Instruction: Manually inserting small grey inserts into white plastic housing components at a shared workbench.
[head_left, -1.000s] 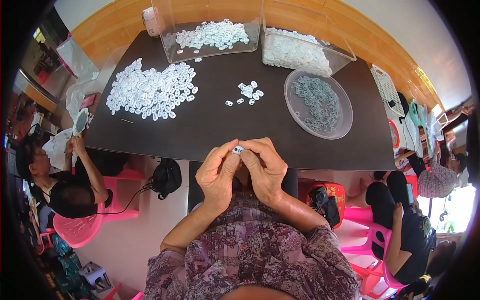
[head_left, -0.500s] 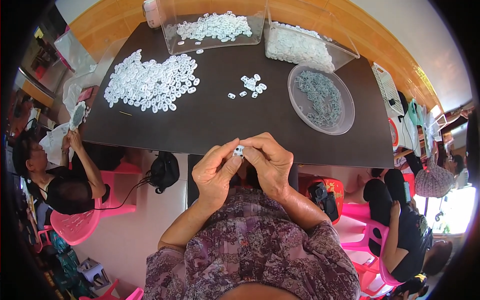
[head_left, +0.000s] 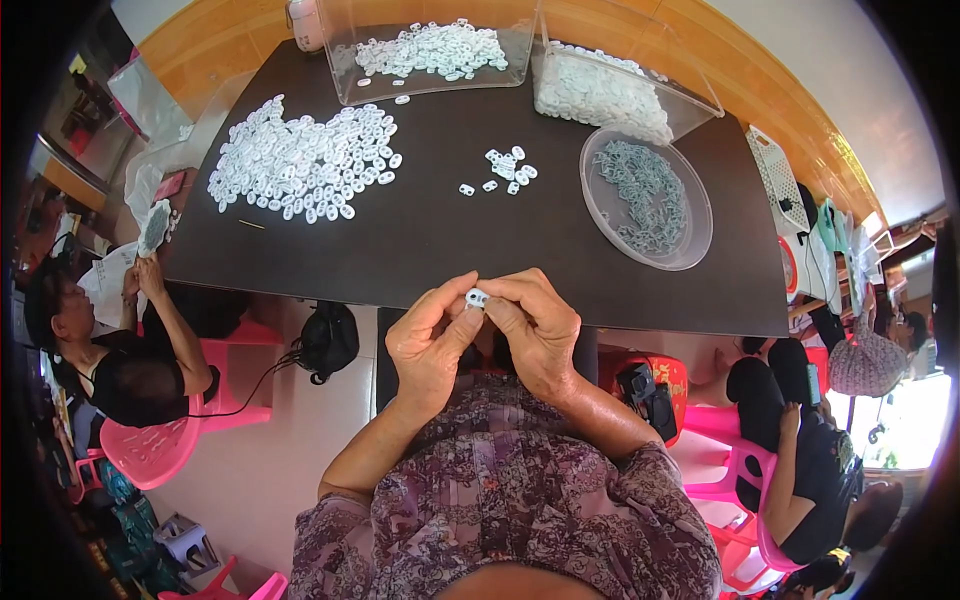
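Observation:
Between the fingertips of both hands is a small white plastic piece with dark holes, just over the table's near edge. My left hand pinches it from the left with thumb and forefinger. From the other side my right hand grips it the same way. Ahead lies a small group of loose white pieces. To the left spreads a large pile of white oval two-holed pieces. At the right stands a round clear tub with many small grey-green metal-looking parts.
Two clear bins with white pieces stand at the back of the dark table. A thin gold-coloured stick lies at left. One person sits at left, another at right. Behind my right arm is a red stool.
The white piece has turned slightly between my fingers, so its holes face differently. Both hands stay almost in place. The view has shifted a little.

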